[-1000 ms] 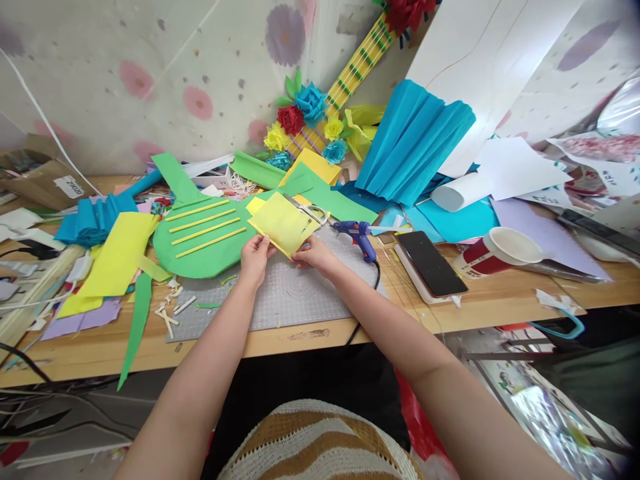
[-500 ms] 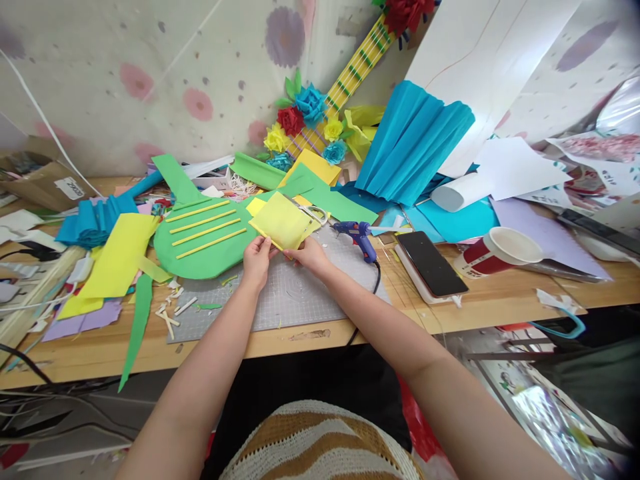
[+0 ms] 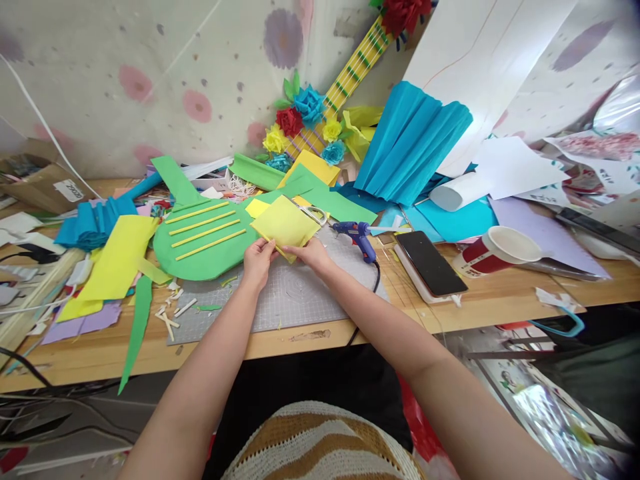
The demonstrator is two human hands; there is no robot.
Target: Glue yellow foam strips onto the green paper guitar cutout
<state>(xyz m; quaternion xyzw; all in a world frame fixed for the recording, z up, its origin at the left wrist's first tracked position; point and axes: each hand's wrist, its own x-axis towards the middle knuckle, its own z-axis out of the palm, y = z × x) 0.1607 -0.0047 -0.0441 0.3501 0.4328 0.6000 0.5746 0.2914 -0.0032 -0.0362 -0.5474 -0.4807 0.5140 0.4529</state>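
Both my hands pinch the near edge of a folded yellow paper above a grey cutting mat. My left hand grips its near left corner with closed fingers. My right hand holds the near right edge, fingers closed on it. Just left of the paper lies a green paper guitar body with yellow strips across it. Scissors lie partly hidden behind the yellow paper.
A blue glue gun with a black cord lies right of my hands. Further right are a phone on a white pad and a red paper cup on its side. Coloured paper scraps, a blue pleated fan and paper flowers crowd the wooden table.
My hands have drawn closer together along the near edge of the yellow paper, which now looks narrower and more folded. Nothing else has moved.
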